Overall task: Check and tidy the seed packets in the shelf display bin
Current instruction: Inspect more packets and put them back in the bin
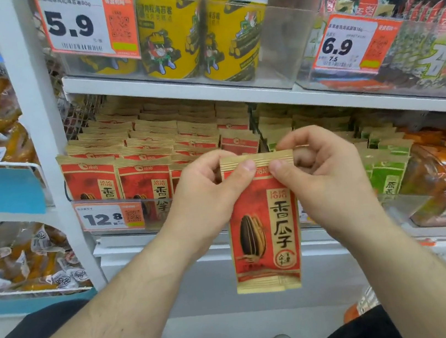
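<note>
Pinching the seed packet's (263, 220) top edge, left hand (208, 197) and right hand (324, 179).

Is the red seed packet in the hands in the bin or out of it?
Out. The red paper seed packet hangs in front of the shelf, pinched at its top edge by the left hand and right hand.

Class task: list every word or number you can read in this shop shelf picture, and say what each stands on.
"香瓜子": held seed packet, pinched by left hand and right hand.
"5.9": top left price tag.
"6.9" and "7.5": right price tag.
"12.8": bin price tag.
Small print, barcodes, can lettering: too blurred.
</note>
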Motion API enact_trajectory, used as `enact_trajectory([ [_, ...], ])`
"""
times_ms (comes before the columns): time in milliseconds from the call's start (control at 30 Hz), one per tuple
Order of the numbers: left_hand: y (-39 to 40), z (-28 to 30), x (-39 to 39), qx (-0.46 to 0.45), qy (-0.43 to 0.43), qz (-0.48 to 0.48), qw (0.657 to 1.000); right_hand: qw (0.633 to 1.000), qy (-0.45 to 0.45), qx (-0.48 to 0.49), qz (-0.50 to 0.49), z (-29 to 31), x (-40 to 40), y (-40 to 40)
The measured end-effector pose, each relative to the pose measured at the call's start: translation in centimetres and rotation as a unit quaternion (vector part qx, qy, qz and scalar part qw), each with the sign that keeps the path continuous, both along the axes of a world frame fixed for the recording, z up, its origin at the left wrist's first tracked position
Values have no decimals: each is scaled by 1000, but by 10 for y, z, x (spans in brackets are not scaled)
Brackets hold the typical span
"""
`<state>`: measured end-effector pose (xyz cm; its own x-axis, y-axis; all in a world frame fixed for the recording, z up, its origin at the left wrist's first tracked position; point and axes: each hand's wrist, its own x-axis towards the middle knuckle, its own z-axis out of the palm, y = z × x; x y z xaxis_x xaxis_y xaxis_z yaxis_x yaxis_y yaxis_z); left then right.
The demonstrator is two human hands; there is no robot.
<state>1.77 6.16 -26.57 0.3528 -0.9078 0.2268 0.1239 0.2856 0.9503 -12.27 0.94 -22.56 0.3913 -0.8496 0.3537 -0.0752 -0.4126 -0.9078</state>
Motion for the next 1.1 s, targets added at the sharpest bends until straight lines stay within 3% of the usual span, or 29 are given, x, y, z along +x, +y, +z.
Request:
enact_trajectory([
  [167, -4, -11, 0, 5, 11, 3, 1000, 991, -64, 113, 0, -26, 3, -3],
  [433, -10, -14, -12, 53, 129, -28, 990, 986, -77, 145, -13, -33, -9, -13],
  [733, -11, -15, -21, 70, 151, -16, 986, 985, -66, 160, -10, -36, -14, -17],
  [933, -11, -11, -17, 55, 186, 4, 981, 984, 71, 149, 71, -46, -22, -14],
  [1100, -8, -14, -17, 123, 127, -75, 981, 989, 7, 144, 35, -44, -22, -17],
])
